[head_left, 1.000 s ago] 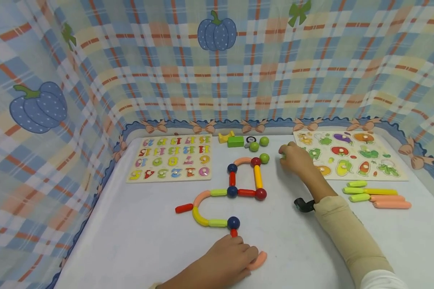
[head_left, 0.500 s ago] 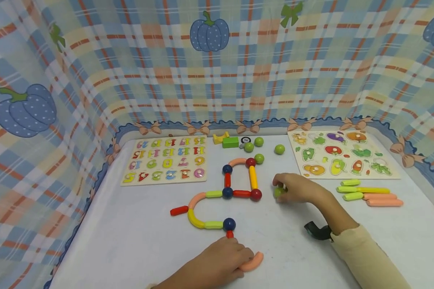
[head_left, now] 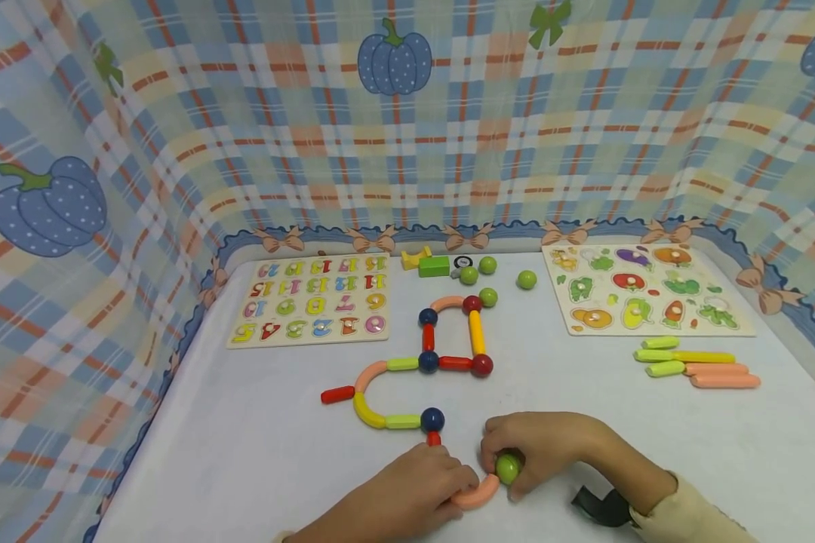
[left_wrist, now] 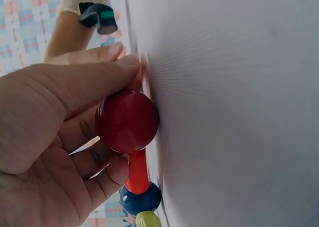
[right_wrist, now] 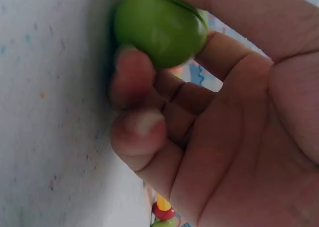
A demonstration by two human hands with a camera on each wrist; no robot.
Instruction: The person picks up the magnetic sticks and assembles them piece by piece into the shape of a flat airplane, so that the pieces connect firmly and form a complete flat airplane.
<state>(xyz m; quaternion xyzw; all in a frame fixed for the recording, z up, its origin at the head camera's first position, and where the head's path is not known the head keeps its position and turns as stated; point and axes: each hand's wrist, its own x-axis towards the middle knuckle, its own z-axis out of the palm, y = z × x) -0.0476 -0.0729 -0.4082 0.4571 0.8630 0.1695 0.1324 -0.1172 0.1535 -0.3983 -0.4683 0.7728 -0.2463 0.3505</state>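
My left hand (head_left: 404, 483) is low on the table, its fingers and thumb curled around a dark red ball (left_wrist: 127, 121). A short red stick (left_wrist: 138, 172) joins that ball to a blue ball (head_left: 432, 420). From beneath the left fingers a curved pink stick (head_left: 477, 494) sticks out to the right. At its free end, my right hand (head_left: 543, 449) grips a green ball (head_left: 508, 468) between thumb and fingers. In the right wrist view the same green ball (right_wrist: 159, 30) is held close to the tabletop. The left hand hides the red ball in the head view.
Beyond the hands lies a chain of sticks and balls, including a yellow curved stick (head_left: 368, 411) and a red ball (head_left: 481, 366). Spare green balls (head_left: 527, 280) are at the back. A number board (head_left: 309, 302), a vegetable board (head_left: 645, 290) and loose sticks (head_left: 724, 381) surround it.
My right hand has brought a green ball from the back of the table toward me, up to the pink curved stick's end. The left hand has stayed in place.
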